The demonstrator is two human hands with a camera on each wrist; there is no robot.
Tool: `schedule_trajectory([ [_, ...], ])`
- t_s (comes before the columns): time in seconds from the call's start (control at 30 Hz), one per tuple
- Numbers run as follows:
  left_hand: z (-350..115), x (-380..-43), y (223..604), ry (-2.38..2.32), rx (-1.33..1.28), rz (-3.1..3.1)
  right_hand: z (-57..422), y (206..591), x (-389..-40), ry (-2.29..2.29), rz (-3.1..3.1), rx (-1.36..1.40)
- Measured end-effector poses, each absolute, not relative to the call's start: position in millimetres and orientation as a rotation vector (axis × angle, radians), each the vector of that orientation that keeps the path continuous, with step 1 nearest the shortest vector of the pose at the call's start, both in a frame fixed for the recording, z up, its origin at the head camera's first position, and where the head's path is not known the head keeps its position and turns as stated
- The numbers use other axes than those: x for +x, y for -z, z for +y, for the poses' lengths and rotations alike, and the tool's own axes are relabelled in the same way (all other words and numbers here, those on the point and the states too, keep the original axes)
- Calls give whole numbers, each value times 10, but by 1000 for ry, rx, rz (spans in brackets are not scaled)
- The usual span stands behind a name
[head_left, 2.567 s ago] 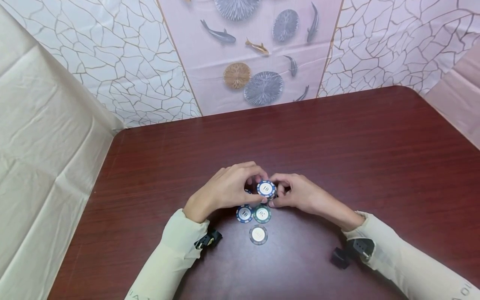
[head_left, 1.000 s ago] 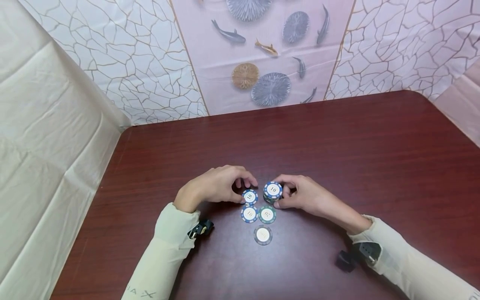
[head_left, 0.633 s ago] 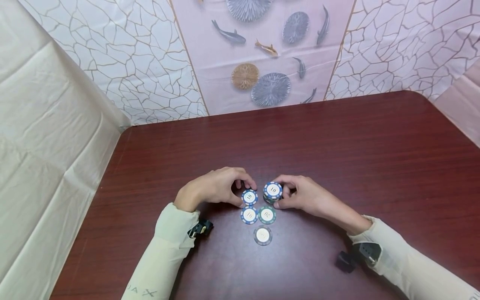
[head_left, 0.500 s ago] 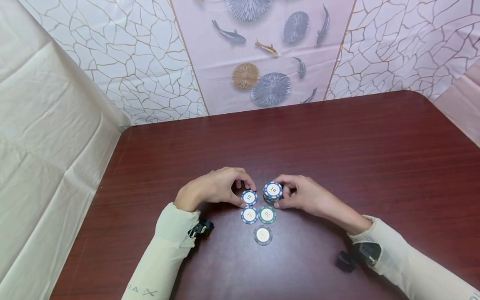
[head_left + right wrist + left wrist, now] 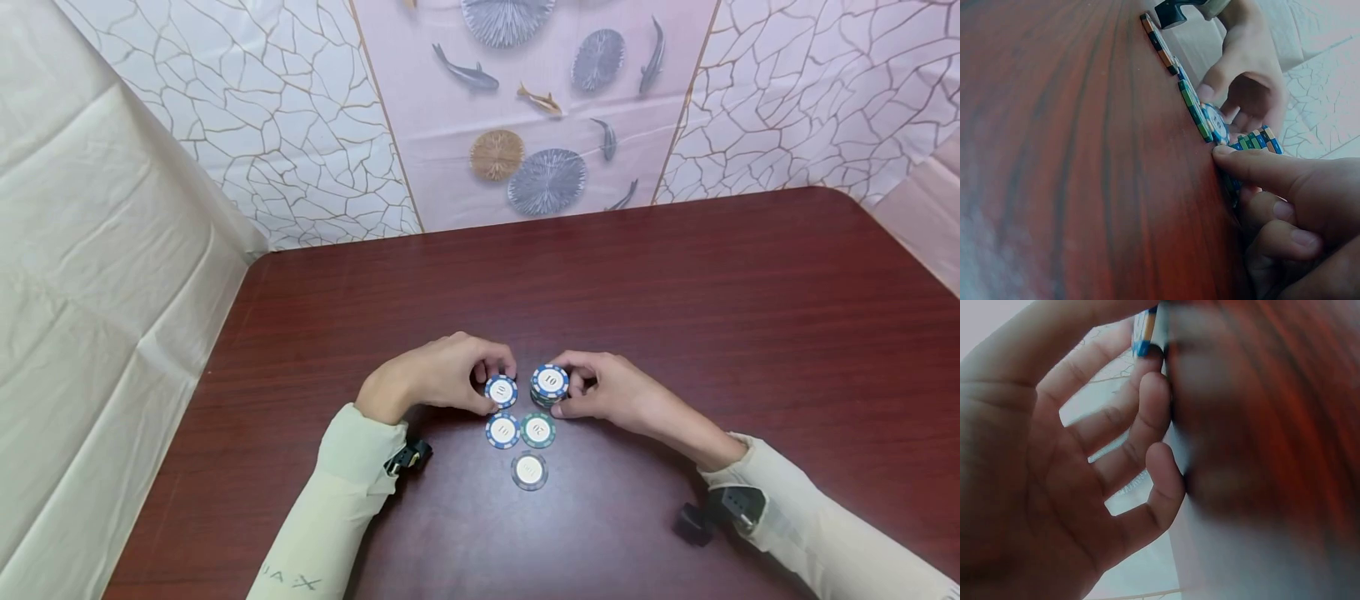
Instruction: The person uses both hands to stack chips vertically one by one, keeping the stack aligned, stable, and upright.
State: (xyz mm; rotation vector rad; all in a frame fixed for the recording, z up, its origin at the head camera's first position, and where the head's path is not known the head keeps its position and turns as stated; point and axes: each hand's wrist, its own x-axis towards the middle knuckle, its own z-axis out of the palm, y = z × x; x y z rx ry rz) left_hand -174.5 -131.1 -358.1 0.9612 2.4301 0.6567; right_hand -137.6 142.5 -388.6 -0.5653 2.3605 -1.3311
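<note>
My left hand [image 5: 442, 372] pinches a blue-edged poker chip [image 5: 501, 391] marked 10 between thumb and fingertips; its rim [image 5: 1144, 337] shows at the top of the left wrist view. In the right wrist view that chip [image 5: 1215, 122] leans at an angle. Just to the right, my right hand [image 5: 622, 393] grips a short stack of poker chips [image 5: 550, 382] at its side, thumb near and index finger behind. A blue 10 chip tops the stack, with green and blue edges [image 5: 1254, 141] below. Another blue 10 chip [image 5: 502, 431] and a green 20 chip [image 5: 537, 430] lie flat in front.
A grey-rimmed chip [image 5: 529, 471] lies nearest the body on the dark red wooden table [image 5: 360, 300]. Black cameras are strapped to both wrists. Patterned cloth [image 5: 547, 108] hangs behind the table, and a plain pale cloth [image 5: 112, 275] on the left.
My left hand set a blue chip on top of the stack, moved left to the loose blue chip behind the others, and now pinches it. The right hand stays on the stack.
</note>
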Motion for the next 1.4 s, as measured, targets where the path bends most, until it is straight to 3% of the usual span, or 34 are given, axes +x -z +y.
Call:
schedule_trajectory([
  [0.8, -1327, -1758, 3611, -1028, 1020, 2439, 1429, 3916, -1402, 1289, 2371, -550],
  [1.4, -992, -1594, 3515, -610, 1008, 2777, 1438, 3890, -1386, 1324, 2345, -569],
])
